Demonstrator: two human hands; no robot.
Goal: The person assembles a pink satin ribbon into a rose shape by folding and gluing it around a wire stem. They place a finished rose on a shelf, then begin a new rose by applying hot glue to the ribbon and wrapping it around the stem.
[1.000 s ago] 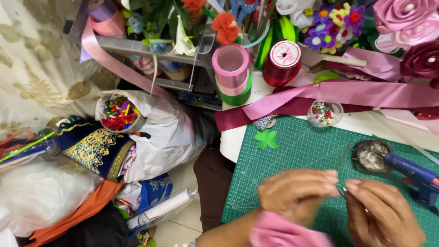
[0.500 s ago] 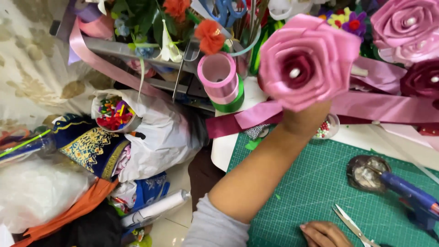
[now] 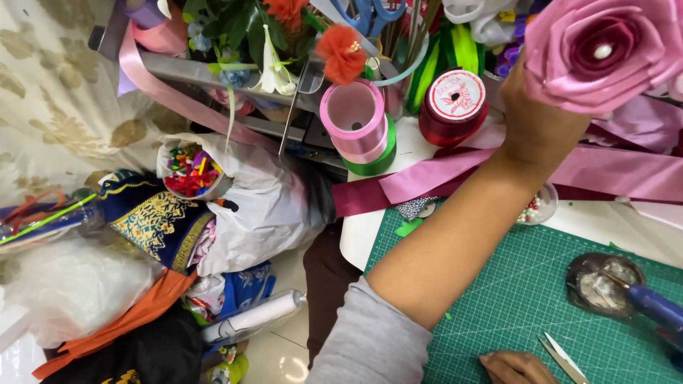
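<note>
Gridded green cutting mat (image 3: 526,284); left hand (image 3: 541,121) grips layered satin rose (image 3: 605,50).

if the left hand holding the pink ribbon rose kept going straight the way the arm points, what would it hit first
Probably the pile of finished ribbon flowers at the top right edge. The left hand lifts the pink ribbon rose up and right, and the rose already overlaps them in this view, though depth is unclear.

My left hand (image 3: 541,117) has carried the pink ribbon rose (image 3: 605,50) up from the mat's near edge toward its far right corner; my right hand (image 3: 516,368) stayed low beside the scissors (image 3: 563,358).
</note>
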